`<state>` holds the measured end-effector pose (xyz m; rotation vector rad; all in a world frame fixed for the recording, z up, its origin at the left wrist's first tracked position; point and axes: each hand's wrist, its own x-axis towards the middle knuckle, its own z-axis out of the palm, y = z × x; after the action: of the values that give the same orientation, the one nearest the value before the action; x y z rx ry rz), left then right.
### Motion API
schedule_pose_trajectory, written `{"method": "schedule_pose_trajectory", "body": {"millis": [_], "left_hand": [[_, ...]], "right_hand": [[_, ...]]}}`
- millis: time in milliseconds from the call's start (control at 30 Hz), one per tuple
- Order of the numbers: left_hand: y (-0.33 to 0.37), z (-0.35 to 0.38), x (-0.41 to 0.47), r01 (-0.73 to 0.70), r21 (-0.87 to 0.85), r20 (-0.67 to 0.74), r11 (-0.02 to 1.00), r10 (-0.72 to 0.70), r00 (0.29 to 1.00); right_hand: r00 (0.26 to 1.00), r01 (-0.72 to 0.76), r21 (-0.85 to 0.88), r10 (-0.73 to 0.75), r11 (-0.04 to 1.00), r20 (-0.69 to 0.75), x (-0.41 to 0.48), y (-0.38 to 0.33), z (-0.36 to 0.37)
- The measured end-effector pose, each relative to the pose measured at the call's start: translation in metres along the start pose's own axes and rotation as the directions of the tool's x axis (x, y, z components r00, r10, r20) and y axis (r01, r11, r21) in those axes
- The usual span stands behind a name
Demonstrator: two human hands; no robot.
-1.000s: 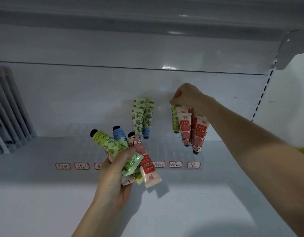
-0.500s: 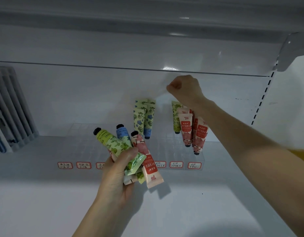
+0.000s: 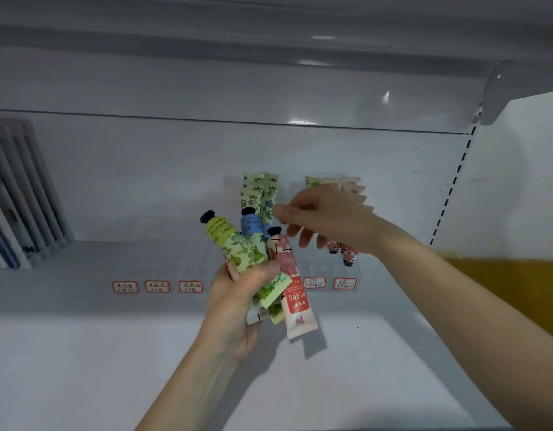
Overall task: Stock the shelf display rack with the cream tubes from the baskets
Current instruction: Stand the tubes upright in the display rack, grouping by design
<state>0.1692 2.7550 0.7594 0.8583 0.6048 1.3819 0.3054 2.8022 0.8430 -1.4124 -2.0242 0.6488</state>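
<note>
— Left hand [image 3: 237, 309]: gripping a fan of cream tubes [image 3: 269, 269], caps up, thumb pressing across the green-leaf one. Yellow-green, blue and pink tubes all pinched in that one grip.

— Right hand [image 3: 324, 219]: hovering just above and right of that grip, fingers [image 3: 303, 236] spread loosely, holding nothing. Index tip nearing the blue tube [image 3: 250, 223].

— Step in hand, judging by this: picking the next tube out of the bunch for the display rack [image 3: 318, 265].

— Rack: lying behind both grips on the shelf [image 3: 82, 353]. Green tubes standing [image 3: 261, 194] caps down just behind the left grip; pink ones [image 3: 346, 253] partly hidden behind the right hand.

— Next move, probably: pinching one cap end, sliding it free without loosening the rest, then matching colour to the right slot.

— Baskets: not showing anywhere here.

— Price labels [image 3: 157, 286] along the rack's front, too small for reading.
</note>
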Motion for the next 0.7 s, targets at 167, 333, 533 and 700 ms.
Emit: {"method": "schedule_pose_trajectory", "body": {"millis": [167, 333, 533, 700], "left_hand": [[0.0, 0.003, -0.006, 0.029, 0.02, 0.002, 0.999, -0.029, 1.0], [-0.006, 0.004, -0.01, 0.045, 0.025, 0.004, 0.999, -0.045, 0.999], [-0.01, 0.002, -0.01, 0.072, 0.009, -0.031, 0.997, -0.072, 0.997], [-0.01, 0.001, -0.006, 0.055, -0.01, -0.05, 0.998, -0.056, 0.997]], "right_hand": [[0.998, -0.035, 0.056, 0.032, 0.998, 0.061, -0.021, 0.0, 0.005], [0.994, -0.108, 0.175, 0.111, 0.979, -0.007, -0.029, 0.009, 0.012], [0.936, -0.216, 0.562, 0.333, 0.798, -0.112, -0.039, 0.029, -0.002], [0.854, -0.191, 0.713, 0.472, 0.675, -0.218, -0.048, 0.059, -0.024]]}}
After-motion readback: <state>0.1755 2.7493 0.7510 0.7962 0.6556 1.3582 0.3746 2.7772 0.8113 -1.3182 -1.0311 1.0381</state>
